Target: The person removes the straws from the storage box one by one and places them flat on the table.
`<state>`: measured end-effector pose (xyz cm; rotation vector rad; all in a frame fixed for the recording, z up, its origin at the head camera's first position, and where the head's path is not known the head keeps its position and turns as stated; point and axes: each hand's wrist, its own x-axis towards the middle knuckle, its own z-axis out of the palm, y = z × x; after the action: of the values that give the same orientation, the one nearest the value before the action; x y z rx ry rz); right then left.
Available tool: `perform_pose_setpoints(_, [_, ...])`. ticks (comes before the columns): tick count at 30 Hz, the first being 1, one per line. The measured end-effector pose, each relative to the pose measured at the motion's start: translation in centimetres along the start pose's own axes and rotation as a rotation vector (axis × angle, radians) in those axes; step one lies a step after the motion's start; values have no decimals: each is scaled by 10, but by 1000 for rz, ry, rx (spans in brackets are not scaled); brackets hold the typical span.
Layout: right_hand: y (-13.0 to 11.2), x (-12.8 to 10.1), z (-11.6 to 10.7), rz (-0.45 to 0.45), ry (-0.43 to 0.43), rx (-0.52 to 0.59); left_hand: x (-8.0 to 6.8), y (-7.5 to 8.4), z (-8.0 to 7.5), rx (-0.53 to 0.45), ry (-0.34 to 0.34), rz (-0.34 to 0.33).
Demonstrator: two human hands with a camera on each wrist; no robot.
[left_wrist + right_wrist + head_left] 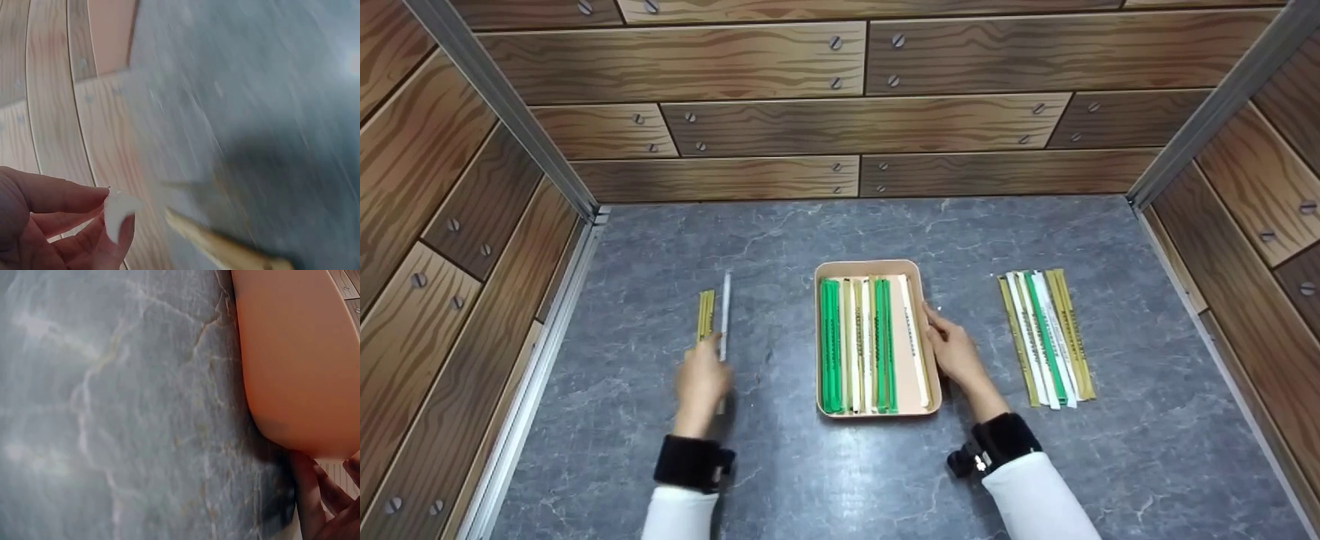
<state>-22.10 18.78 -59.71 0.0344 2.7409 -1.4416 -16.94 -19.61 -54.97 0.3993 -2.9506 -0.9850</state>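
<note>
My left hand [703, 382], slightly blurred, pinches a slim white stick packet [725, 315]. In the left wrist view its white end [119, 212] shows between thumb and fingers. Just beside that hand lie a few gold stick packets [706, 313], partly covered by it. My right hand [958, 351] holds the right side of a shallow pinkish tray [877, 268], fingers against the outer wall [298, 371]; its grip is partly hidden. Inside the tray, green packets [830, 345] lie at the left, mixed gold, white and green ones in the middle, and a single white packet [913, 341] slants at the right.
Right of the tray lies a loose row of gold, white and green packets [1044, 337]. Wood-patterned walls [765, 124] close off the back and both sides of the grey marbled tabletop [780, 465].
</note>
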Motion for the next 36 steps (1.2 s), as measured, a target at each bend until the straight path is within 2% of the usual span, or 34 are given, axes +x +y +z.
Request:
perform_pose_setpoints(8, [0,-1,-1,-2,-5,14,3,-37,-19,34,-6,-131])
perform_pose_setpoints(14, [1,0,0,6,0,18,9,-50,-20,61,-55,-184])
perform_pose_setpoints(24, [1,-2,0,1,-17,29,14,-56,-17,110,-77,-168])
perform_pose_setpoints(33, [1,-1,0,-8,-8,18,16,-57,-15,95,-80,-104])
perform_pose_setpoints(36, [1,-1,-1,-17,-9,4,17,-55,-16,90,-99,-101])
